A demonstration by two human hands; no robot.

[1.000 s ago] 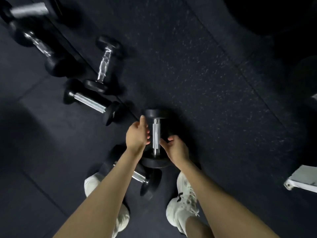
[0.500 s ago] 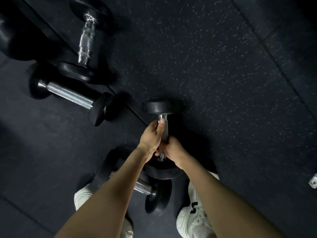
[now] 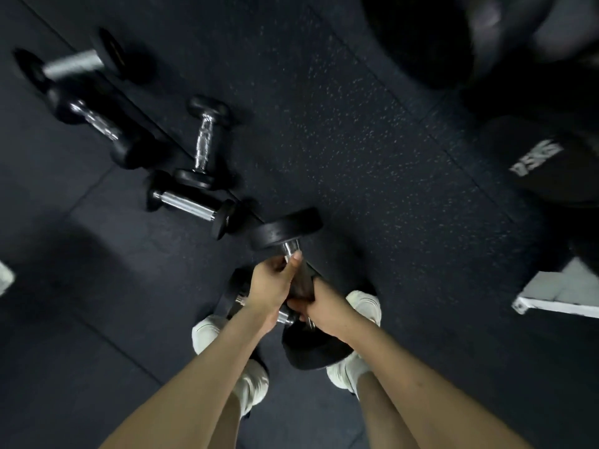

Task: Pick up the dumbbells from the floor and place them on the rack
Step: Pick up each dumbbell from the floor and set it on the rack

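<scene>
Overhead, both hands (image 3: 293, 294) around dumbbell (image 3: 287, 230), its markings unreadable.

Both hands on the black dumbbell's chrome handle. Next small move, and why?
Probably keep lifting it straight up and clear of the feet, then turn toward the rack. Left hand and right hand are both wrapped on the chrome handle of the black round-headed dumbbell, whose near head hangs above the white shoes. Another black dumbbell lies just beneath.
</scene>
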